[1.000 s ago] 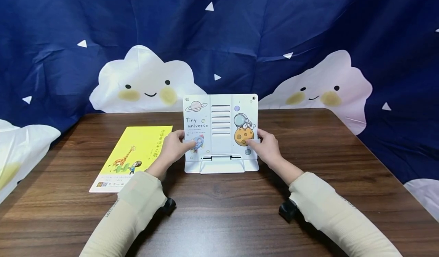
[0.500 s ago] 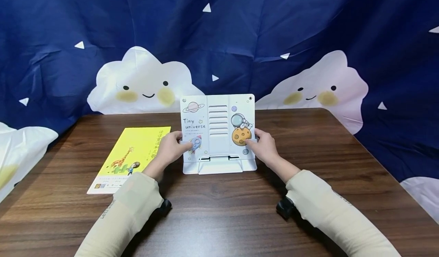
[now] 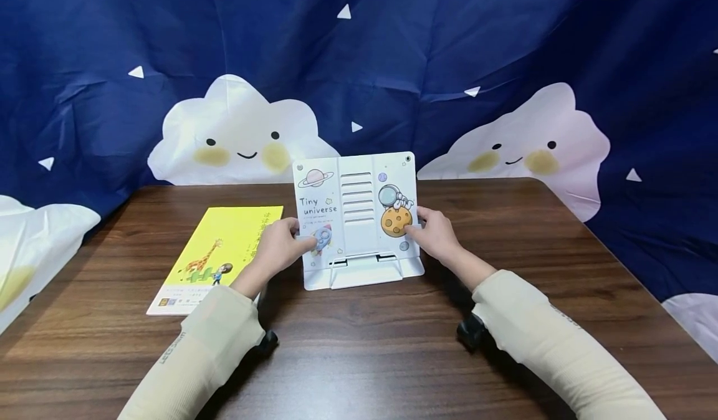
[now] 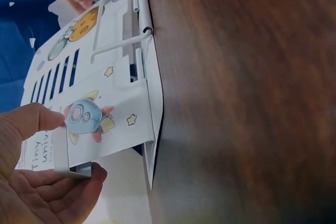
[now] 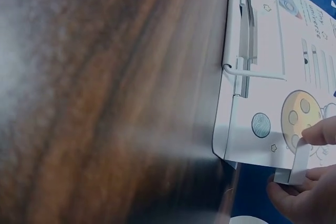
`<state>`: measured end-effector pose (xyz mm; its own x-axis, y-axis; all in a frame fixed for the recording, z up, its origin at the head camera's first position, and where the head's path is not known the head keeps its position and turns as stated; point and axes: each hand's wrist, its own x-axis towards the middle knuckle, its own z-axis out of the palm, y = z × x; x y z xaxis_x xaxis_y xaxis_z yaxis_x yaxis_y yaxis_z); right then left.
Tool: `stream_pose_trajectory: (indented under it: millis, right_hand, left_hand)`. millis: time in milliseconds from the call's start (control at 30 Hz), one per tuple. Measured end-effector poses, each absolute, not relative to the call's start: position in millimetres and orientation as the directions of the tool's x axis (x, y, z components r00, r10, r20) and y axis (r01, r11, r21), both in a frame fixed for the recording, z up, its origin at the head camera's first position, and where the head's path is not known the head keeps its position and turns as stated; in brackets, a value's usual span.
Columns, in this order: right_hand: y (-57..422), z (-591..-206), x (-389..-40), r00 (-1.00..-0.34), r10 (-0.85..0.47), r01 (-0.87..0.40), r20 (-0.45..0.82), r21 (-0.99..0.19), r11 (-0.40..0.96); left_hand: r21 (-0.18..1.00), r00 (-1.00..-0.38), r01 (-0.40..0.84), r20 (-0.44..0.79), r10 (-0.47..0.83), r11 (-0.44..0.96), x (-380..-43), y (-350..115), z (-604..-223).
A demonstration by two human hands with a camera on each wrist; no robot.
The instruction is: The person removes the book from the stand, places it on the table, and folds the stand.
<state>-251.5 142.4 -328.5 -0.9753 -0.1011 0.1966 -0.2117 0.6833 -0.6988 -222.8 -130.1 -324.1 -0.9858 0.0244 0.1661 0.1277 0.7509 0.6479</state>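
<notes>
A white book stand (image 3: 358, 208), printed "Tiny universe" with a rocket and an astronaut on a moon, leans back upright on its base in the middle of the table. My left hand (image 3: 277, 247) grips its left edge, thumb on the front by the rocket and fingers behind, at a small white side clip (image 4: 60, 150). On the right edge my right hand (image 3: 440, 236) pinches a matching clip (image 5: 299, 163) beside the moon. A white wire bracket (image 4: 97, 40) stands out at the lower front. The back of the stand is hidden in the head view.
Left of the stand a yellow book (image 3: 196, 245) with a giraffe on its cover lies flat, partly covered by my left arm. The brown wooden table (image 3: 370, 357) ends at a dark blue curtain (image 3: 392, 52) with smiling clouds.
The book stand has turned slightly, its left side coming nearer to me and its right side going a little back. Both hands have kept their hold, and the yellow book stays put.
</notes>
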Motion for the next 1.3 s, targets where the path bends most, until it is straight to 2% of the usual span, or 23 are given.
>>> stream_pose_trajectory:
  millis: [267,833,1067,1300]
  right_hand:
    - [141,-327,-258,-0.971,-0.085,-0.215,0.222,-0.671,0.709]
    - [138,-329,-269,-0.968,-0.044,-0.2,0.248,-0.65,0.733]
    - [138,-329,-273,-0.965,-0.066,-0.22,0.255,-0.645,0.732]
    - [141,-329,-279,-0.964,-0.096,-0.238,0.247,-0.651,0.721]
  left_hand:
    - [0.643,-0.986,0.141,0.162,0.046,0.753,-218,-130,-322]
    - [0.635,-0.958,0.254,0.269,0.1,0.73,-212,-130,-324]
    - [0.657,-0.963,0.245,0.253,0.098,0.713,-211,-132,-324]
    - [0.671,-0.95,0.293,0.286,0.127,0.681,-210,-132,-325]
